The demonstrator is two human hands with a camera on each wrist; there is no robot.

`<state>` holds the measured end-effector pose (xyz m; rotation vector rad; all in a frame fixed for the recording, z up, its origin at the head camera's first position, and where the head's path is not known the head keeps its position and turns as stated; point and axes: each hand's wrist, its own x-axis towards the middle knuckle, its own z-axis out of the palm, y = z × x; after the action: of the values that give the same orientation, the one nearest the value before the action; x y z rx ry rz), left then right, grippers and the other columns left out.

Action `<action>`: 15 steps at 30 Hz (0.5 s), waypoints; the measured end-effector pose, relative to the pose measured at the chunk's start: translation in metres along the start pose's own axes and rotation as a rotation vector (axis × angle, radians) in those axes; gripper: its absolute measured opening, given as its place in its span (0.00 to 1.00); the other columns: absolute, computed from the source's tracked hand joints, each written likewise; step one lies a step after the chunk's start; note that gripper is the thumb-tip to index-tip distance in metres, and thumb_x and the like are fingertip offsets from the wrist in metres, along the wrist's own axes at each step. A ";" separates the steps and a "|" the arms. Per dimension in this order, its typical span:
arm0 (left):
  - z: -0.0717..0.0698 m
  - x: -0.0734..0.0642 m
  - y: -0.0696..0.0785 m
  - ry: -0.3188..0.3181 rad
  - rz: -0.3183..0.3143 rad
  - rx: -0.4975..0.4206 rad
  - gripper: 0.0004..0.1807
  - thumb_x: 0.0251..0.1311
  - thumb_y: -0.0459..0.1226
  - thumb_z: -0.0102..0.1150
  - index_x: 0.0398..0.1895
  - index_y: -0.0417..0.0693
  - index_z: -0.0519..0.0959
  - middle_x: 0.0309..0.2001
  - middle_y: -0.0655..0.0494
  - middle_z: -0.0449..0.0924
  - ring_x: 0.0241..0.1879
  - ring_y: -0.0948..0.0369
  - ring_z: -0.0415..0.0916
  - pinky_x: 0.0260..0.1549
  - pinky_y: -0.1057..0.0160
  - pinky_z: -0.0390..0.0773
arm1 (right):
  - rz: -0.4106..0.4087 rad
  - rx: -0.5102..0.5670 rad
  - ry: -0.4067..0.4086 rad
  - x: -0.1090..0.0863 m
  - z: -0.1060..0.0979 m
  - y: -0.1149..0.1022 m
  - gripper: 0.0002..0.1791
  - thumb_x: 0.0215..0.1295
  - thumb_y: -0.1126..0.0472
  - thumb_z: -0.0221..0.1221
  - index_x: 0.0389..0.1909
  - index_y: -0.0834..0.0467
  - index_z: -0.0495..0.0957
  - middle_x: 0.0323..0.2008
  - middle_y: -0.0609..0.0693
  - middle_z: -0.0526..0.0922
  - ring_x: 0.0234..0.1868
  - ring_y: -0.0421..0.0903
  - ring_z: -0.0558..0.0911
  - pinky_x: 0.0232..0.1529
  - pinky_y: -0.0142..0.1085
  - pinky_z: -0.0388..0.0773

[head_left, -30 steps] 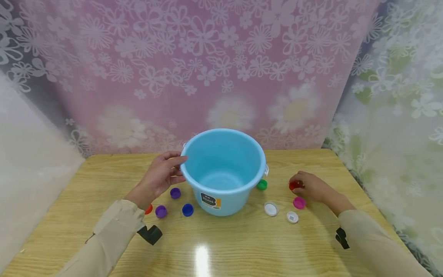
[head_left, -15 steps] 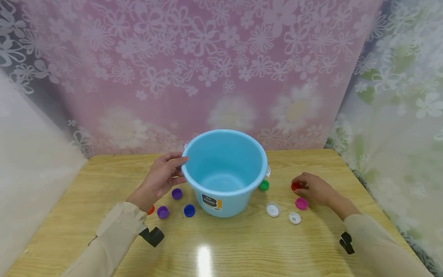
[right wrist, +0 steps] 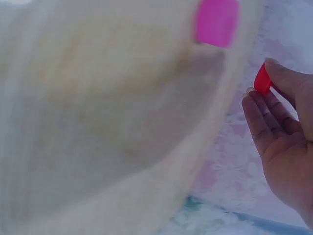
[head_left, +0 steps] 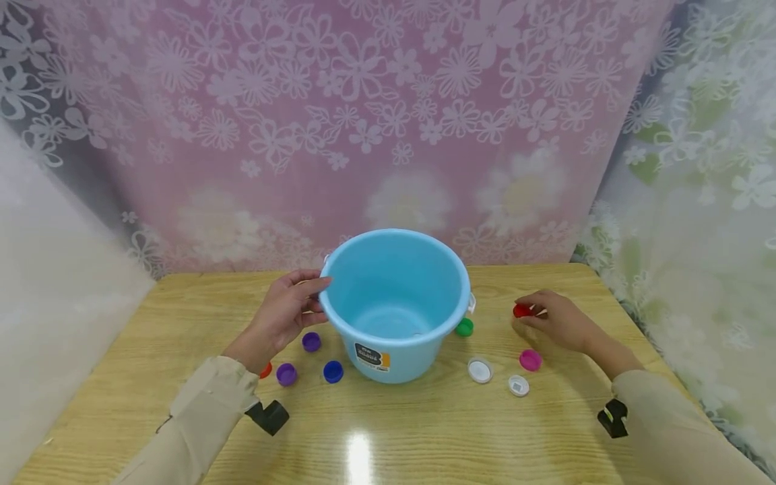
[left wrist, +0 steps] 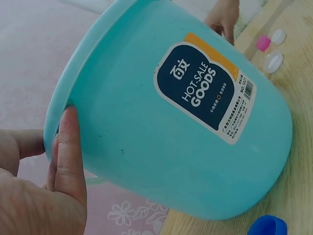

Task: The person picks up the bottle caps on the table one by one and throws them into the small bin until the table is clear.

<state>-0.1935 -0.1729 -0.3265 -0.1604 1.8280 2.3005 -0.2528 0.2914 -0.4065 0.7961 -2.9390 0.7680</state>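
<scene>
A light blue bucket (head_left: 394,357) stands upright at the middle of the table, and its inside looks bare apart from a small mark near the bottom. My left hand (head_left: 281,311) grips its rim on the left side, thumb over the edge and fingers outside. In the left wrist view the fingers press the wall under the rim of the bucket (left wrist: 132,132). To the right, my right hand (head_left: 560,320) pinches a red bottle cap (head_left: 521,310) between thumb and fingers. The right wrist view shows that red cap (right wrist: 262,80) held off the table.
Right of the bucket lie a green cap (head_left: 464,327), two white caps (head_left: 480,370) and a pink cap (head_left: 530,360). On the left are two purple caps (head_left: 287,374), a blue cap (head_left: 333,371) and an orange-red cap (head_left: 266,370) partly behind the left wrist. A floral curtain (head_left: 388,135) hangs behind the table.
My right hand has taken the red cap between its fingers and lifted it slightly, away from the pink cap. My left hand keeps its grip on the bucket's rim.
</scene>
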 end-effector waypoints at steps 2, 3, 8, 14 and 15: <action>0.001 0.000 0.000 -0.007 0.007 0.003 0.21 0.65 0.36 0.59 0.55 0.35 0.66 0.25 0.53 0.75 0.20 0.64 0.74 0.26 0.65 0.84 | -0.010 0.002 0.016 0.003 -0.007 -0.006 0.20 0.65 0.64 0.61 0.54 0.70 0.74 0.43 0.59 0.77 0.40 0.53 0.79 0.40 0.45 0.82; 0.001 0.000 0.001 -0.010 0.010 0.005 0.21 0.65 0.36 0.59 0.55 0.35 0.66 0.25 0.53 0.75 0.20 0.64 0.75 0.26 0.65 0.84 | -0.012 0.005 0.024 0.004 -0.011 -0.009 0.20 0.65 0.64 0.60 0.54 0.70 0.74 0.43 0.59 0.77 0.41 0.53 0.79 0.40 0.45 0.82; 0.000 0.001 0.000 -0.012 0.010 0.013 0.20 0.65 0.36 0.58 0.55 0.36 0.67 0.24 0.54 0.75 0.20 0.64 0.75 0.25 0.65 0.84 | -0.060 0.026 0.081 0.014 -0.031 -0.031 0.20 0.65 0.65 0.60 0.55 0.71 0.73 0.45 0.61 0.77 0.42 0.55 0.79 0.41 0.46 0.82; -0.002 0.000 -0.002 -0.010 0.006 0.009 0.20 0.66 0.37 0.58 0.56 0.38 0.67 0.24 0.54 0.75 0.20 0.63 0.75 0.25 0.64 0.84 | -0.131 0.032 0.178 0.027 -0.048 -0.064 0.19 0.64 0.67 0.61 0.55 0.70 0.74 0.44 0.59 0.77 0.41 0.54 0.80 0.41 0.48 0.82; -0.002 0.000 -0.002 -0.010 0.005 0.006 0.20 0.66 0.37 0.58 0.56 0.38 0.67 0.24 0.54 0.75 0.19 0.63 0.75 0.25 0.64 0.84 | -0.134 0.030 0.187 0.029 -0.051 -0.071 0.19 0.65 0.67 0.60 0.55 0.69 0.74 0.44 0.58 0.76 0.42 0.54 0.80 0.42 0.49 0.82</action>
<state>-0.1929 -0.1740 -0.3283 -0.1437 1.8324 2.2952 -0.2507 0.2480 -0.3256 0.8621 -2.6859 0.8288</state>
